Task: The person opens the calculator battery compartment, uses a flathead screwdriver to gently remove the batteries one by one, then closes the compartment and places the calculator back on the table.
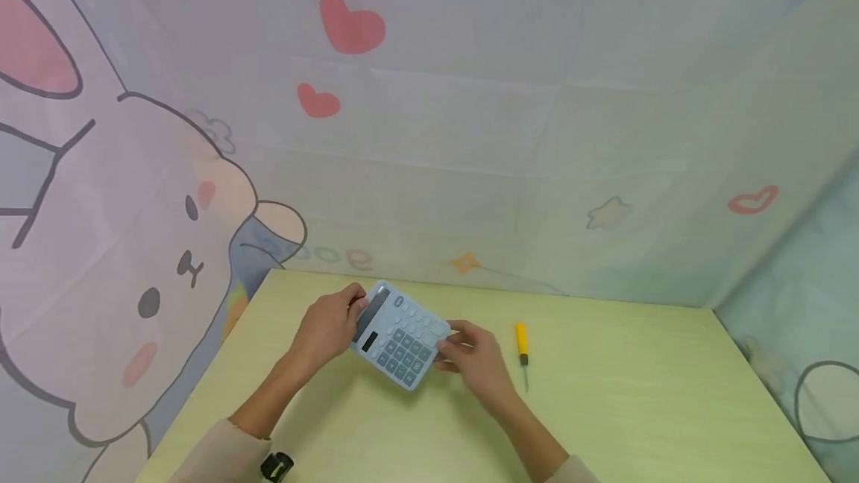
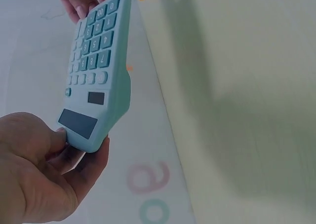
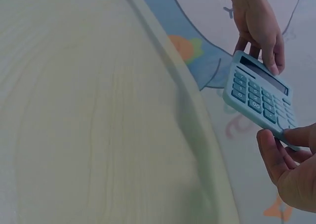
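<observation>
A light blue calculator (image 1: pixel 401 338) with darker number keys and a dark display is held up over the table, tilted, its keys facing the head camera. My left hand (image 1: pixel 329 323) grips its display end; in the left wrist view the thumb lies on the front edge and the fingers (image 2: pixel 94 167) curl behind. The opposite, key end is pinched by my right hand (image 1: pixel 478 360), thumb on the front face and fingers underneath, as the right wrist view shows. The calculator's back is hidden.
A screwdriver (image 1: pixel 522 349) with a yellow handle lies on the pale yellow-green table (image 1: pixel 637 379), right of the right hand. Behind the table hangs a printed cloth (image 1: pixel 470 133) with hearts and a rabbit. A thin dark cable loop (image 1: pixel 798 401) shows at the far right.
</observation>
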Action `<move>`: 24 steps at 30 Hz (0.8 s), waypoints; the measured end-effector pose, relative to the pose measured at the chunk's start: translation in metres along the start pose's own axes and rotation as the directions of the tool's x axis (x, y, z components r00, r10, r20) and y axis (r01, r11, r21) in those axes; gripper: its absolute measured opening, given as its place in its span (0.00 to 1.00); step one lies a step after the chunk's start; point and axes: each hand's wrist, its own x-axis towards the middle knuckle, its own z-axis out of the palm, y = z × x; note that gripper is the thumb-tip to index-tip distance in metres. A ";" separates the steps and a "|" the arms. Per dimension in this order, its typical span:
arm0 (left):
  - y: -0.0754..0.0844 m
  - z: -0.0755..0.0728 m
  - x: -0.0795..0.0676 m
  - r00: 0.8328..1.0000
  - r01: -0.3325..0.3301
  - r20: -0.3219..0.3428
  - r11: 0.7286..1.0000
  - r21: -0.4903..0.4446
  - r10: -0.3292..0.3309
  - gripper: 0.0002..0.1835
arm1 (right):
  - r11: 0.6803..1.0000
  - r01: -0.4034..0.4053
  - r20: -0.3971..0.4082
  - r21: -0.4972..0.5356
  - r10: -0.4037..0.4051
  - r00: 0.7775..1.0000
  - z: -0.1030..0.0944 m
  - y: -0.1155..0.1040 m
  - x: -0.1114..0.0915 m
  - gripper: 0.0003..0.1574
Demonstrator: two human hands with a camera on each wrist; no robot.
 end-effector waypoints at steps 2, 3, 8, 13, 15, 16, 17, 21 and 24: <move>0.003 0.000 0.002 1.000 -0.010 -0.015 1.000 0.010 0.010 0.07 | 1.000 0.008 -0.025 -0.019 -0.009 1.000 -0.001 -0.001 0.000 0.22; 0.005 0.000 0.003 1.000 -0.014 -0.023 1.000 0.015 0.014 0.07 | 1.000 0.009 -0.036 -0.024 -0.009 0.999 -0.002 -0.001 0.000 0.22; 0.012 -0.001 0.008 0.997 -0.037 -0.061 0.999 0.019 0.038 0.08 | 0.999 -0.029 -0.059 -0.016 0.028 0.998 -0.007 -0.007 -0.001 0.22; 0.014 -0.004 0.011 0.997 -0.058 -0.061 0.993 -0.105 0.051 0.11 | 0.999 -0.044 -0.064 -0.006 0.044 0.997 -0.017 -0.014 -0.001 0.22; 0.013 -0.004 0.012 0.998 -0.049 -0.055 0.980 -0.194 0.039 0.12 | 0.999 -0.037 -0.063 0.012 0.037 0.997 -0.021 -0.017 -0.001 0.21; 0.013 -0.004 0.013 0.998 -0.036 -0.051 0.970 -0.240 0.025 0.13 | 0.999 -0.034 -0.062 0.024 0.035 0.997 -0.023 -0.019 -0.001 0.20; 0.012 -0.004 0.013 0.999 -0.023 -0.051 0.960 -0.280 0.009 0.14 | 0.999 -0.026 -0.061 0.032 0.028 0.998 -0.024 -0.021 -0.001 0.20; 0.014 -0.002 0.013 0.998 0.055 -0.006 0.906 -0.421 -0.063 0.20 | 0.999 0.002 -0.084 0.042 0.002 0.996 -0.030 -0.027 -0.001 0.17; 0.018 -0.001 0.012 0.992 0.128 0.071 0.838 -0.530 -0.106 0.24 | 1.000 0.025 -0.114 0.017 -0.023 0.993 -0.034 -0.030 -0.003 0.15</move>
